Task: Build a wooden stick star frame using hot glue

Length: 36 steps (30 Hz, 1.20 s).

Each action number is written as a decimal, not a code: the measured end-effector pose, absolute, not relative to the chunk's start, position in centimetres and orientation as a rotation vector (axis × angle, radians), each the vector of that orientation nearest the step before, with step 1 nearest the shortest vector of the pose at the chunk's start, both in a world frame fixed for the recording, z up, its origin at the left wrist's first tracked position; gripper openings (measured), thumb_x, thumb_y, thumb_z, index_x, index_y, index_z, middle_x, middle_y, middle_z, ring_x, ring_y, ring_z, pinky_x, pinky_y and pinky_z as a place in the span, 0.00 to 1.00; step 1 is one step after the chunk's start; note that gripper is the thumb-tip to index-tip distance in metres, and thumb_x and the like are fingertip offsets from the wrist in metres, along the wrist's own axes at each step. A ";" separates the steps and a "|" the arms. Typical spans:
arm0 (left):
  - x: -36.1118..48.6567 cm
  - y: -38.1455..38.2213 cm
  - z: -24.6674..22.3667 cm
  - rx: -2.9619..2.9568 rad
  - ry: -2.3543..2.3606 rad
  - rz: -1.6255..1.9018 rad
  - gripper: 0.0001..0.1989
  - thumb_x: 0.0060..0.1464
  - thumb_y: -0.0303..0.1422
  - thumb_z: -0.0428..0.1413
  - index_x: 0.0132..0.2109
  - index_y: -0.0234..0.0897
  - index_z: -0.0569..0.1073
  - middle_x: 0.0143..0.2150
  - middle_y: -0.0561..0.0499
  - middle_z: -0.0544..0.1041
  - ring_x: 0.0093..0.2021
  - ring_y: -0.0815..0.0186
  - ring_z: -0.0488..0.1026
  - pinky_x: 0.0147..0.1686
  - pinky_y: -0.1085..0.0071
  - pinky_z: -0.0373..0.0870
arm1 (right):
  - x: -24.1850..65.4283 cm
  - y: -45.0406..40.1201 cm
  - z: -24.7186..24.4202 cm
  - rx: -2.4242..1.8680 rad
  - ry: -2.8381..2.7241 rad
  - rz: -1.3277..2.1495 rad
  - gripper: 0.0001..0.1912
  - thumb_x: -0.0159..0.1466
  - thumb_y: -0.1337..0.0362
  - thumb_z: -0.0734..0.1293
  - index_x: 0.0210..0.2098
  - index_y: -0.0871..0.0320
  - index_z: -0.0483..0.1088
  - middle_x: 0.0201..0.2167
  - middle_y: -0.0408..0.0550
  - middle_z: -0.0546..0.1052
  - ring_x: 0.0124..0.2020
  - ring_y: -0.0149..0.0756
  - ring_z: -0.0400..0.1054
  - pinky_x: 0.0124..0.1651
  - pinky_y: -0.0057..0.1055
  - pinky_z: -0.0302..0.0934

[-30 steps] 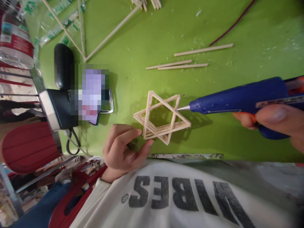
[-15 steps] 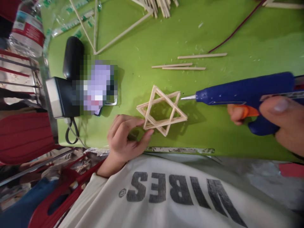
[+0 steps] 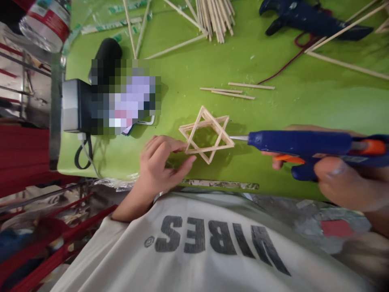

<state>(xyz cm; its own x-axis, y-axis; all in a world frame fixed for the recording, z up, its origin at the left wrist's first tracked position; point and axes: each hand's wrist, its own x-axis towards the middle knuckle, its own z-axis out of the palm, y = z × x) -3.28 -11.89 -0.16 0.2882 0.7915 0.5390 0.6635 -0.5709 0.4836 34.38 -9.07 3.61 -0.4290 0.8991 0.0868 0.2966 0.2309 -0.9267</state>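
Observation:
A star-shaped frame of thin wooden sticks (image 3: 216,147) rests on the green table (image 3: 182,81). At its lower left corner is my left hand (image 3: 161,162), thumb and index finger apart, the index fingertip touching the frame. My right hand (image 3: 346,182) is wrapped round a blue glue gun (image 3: 300,141) with an orange trigger. The metal nozzle points left, its tip at the right side of the star, near the right corner. Three loose sticks (image 3: 251,86) lie behind the star.
At the left are a blurred phone (image 3: 136,97), a black charger with cable (image 3: 75,105), a black case (image 3: 109,56) and a bottle (image 3: 48,20). Stick bundle (image 3: 215,18), larger stick frames (image 3: 176,45) and a dark blue tool (image 3: 304,20) lie at the back.
The glue gun has turned more level and its nozzle has moved from the star's upper right point down toward its right corner. The view has shifted, showing more of the table's back.

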 end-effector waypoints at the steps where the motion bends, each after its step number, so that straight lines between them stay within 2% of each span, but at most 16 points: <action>1: -3.3 -11.9 -0.2 2.387 1.354 1.153 0.16 0.61 0.30 0.72 0.53 0.43 0.78 0.40 0.51 0.86 0.37 0.61 0.83 0.37 0.62 0.79 | 34.3 -8.9 3.8 -1.032 -1.942 1.188 0.20 0.82 0.40 0.69 0.53 0.45 0.84 0.41 0.52 0.88 0.35 0.42 0.85 0.37 0.39 0.81; 5: -3.4 -11.8 -0.1 2.398 1.335 1.139 0.15 0.63 0.31 0.71 0.54 0.44 0.78 0.38 0.52 0.84 0.35 0.61 0.81 0.35 0.60 0.78 | 33.9 -8.7 3.9 -0.833 -2.315 0.893 0.15 0.84 0.46 0.67 0.53 0.49 0.77 0.46 0.56 0.87 0.39 0.42 0.85 0.39 0.39 0.78; 10: -3.7 -12.1 -0.1 2.392 1.360 1.045 0.11 0.68 0.36 0.70 0.53 0.49 0.78 0.38 0.51 0.83 0.35 0.59 0.82 0.35 0.55 0.78 | 33.9 -9.3 3.0 -0.732 -2.519 0.666 0.16 0.83 0.45 0.67 0.50 0.50 0.73 0.42 0.55 0.86 0.34 0.43 0.80 0.37 0.44 0.72; 17: -4.0 -11.9 -0.3 2.414 1.331 1.065 0.10 0.71 0.38 0.71 0.53 0.46 0.79 0.34 0.54 0.80 0.35 0.62 0.81 0.36 0.57 0.78 | 33.9 -9.2 2.4 -0.699 -2.503 0.621 0.14 0.80 0.48 0.71 0.50 0.52 0.72 0.38 0.55 0.84 0.32 0.45 0.76 0.35 0.45 0.69; 23: -3.8 -11.9 0.1 2.463 1.330 1.030 0.10 0.72 0.36 0.70 0.54 0.44 0.79 0.35 0.53 0.82 0.38 0.63 0.82 0.36 0.59 0.77 | 33.8 -9.3 2.3 -0.721 -2.499 0.620 0.15 0.81 0.46 0.70 0.47 0.50 0.72 0.36 0.53 0.83 0.31 0.43 0.74 0.34 0.44 0.68; 30: -3.3 -11.7 0.1 2.431 1.286 1.153 0.12 0.70 0.36 0.71 0.55 0.45 0.79 0.31 0.55 0.76 0.32 0.63 0.76 0.31 0.58 0.73 | 33.8 -9.2 2.0 -0.745 -2.502 0.634 0.13 0.80 0.50 0.71 0.46 0.52 0.71 0.36 0.50 0.82 0.30 0.41 0.75 0.34 0.42 0.66; 36: -2.9 -11.9 0.4 2.391 1.333 1.138 0.09 0.73 0.36 0.70 0.53 0.46 0.78 0.30 0.56 0.74 0.31 0.63 0.74 0.30 0.57 0.73 | 33.7 -9.2 2.1 -0.737 -2.479 0.620 0.12 0.76 0.54 0.74 0.43 0.53 0.71 0.34 0.49 0.81 0.28 0.40 0.74 0.31 0.40 0.63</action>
<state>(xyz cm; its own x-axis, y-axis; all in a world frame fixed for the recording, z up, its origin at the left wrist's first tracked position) -2.91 -11.90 0.37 0.3064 0.7872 0.5352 0.6520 -0.5832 0.4845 33.72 -9.15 2.12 -0.7410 0.5953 0.3107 0.3789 0.7527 -0.5384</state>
